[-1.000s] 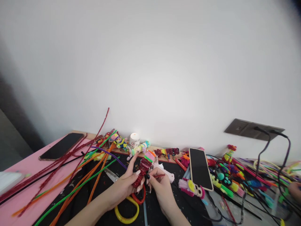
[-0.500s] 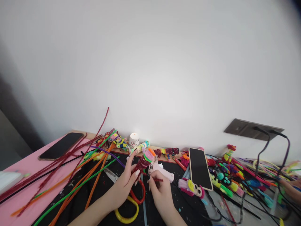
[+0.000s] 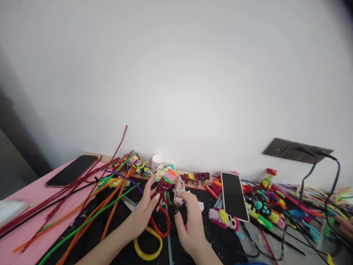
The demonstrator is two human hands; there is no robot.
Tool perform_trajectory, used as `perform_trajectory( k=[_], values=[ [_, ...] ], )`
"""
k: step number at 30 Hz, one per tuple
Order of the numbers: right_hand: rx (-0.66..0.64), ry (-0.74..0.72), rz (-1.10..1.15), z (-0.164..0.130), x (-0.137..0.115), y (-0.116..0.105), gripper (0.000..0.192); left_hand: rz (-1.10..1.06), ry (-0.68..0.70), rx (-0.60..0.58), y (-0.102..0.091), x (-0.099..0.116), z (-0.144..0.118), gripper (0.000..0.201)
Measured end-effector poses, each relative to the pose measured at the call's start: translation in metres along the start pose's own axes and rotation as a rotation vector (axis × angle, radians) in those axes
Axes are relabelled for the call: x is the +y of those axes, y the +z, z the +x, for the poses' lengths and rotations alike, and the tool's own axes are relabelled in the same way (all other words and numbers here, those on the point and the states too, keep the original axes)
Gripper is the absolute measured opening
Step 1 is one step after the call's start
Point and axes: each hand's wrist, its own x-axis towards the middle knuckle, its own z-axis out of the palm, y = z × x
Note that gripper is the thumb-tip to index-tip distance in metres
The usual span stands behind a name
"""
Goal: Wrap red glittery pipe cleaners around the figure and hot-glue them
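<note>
My left hand [image 3: 142, 215] holds a red glittery pipe-cleaner figure [image 3: 162, 188] upright, with a pink, green and orange coil on its top [image 3: 168, 176]. My right hand [image 3: 190, 222] is closed around a pale pink glue gun [image 3: 179, 191]. The gun's nozzle is tilted up beside the figure, and my fingers hide most of its body. Both hands are over a black mat [image 3: 91, 232], just in front of the wall.
Long red, orange and green pipe cleaners [image 3: 110, 198] fan out to the left over a pink mat [image 3: 30, 197]. A yellow ring [image 3: 147, 247] and a red ring [image 3: 162, 224] lie under my hands. Two phones [image 3: 234, 197] [image 3: 72, 170], a white jar [image 3: 157, 163], craft bits, cables and another person's hand [image 3: 344, 227] are around.
My right hand dropped the short red piece and closed on the glue gun, lifting its nozzle toward the figure. My left hand raised the figure slightly toward the wall.
</note>
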Motion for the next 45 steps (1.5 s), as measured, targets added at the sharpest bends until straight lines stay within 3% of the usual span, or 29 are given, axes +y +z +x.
perform_trajectory(
  k=[2,5,11,15,19,22,25,31,45],
  values=[
    [0.074,0.2,-0.188,0.004,0.011,0.0,0.036,-0.19,-0.043,-0.037,-0.001,0.0,0.005,0.071],
    [0.028,0.405,-0.453,0.008,0.026,0.003,0.044,-0.422,-0.133,-0.089,-0.003,0.001,0.009,0.079],
    [-0.075,0.421,-0.647,0.008,0.034,0.005,0.04,-0.552,-0.218,-0.087,-0.005,0.01,0.008,0.071],
    [-0.031,0.421,-0.489,0.01,0.036,0.001,0.041,-0.559,-0.215,-0.061,-0.005,0.011,0.008,0.07],
    [0.044,0.36,-0.041,0.013,0.041,-0.001,0.034,-0.522,-0.2,0.0,-0.004,0.008,0.01,0.077],
    [0.011,0.388,0.303,0.013,0.039,0.0,0.022,-0.501,-0.196,0.011,-0.004,0.005,0.011,0.083],
    [-0.057,0.426,0.491,0.012,0.033,0.003,0.016,-0.476,-0.204,0.013,-0.005,0.001,0.013,0.086],
    [-0.118,0.411,0.504,0.009,0.027,0.009,0.016,-0.502,-0.18,0.026,-0.005,-0.006,0.016,0.092],
    [-0.119,0.425,0.415,0.011,0.024,0.008,0.013,-0.483,-0.193,0.026,-0.004,-0.009,0.017,0.09]
  ],
)
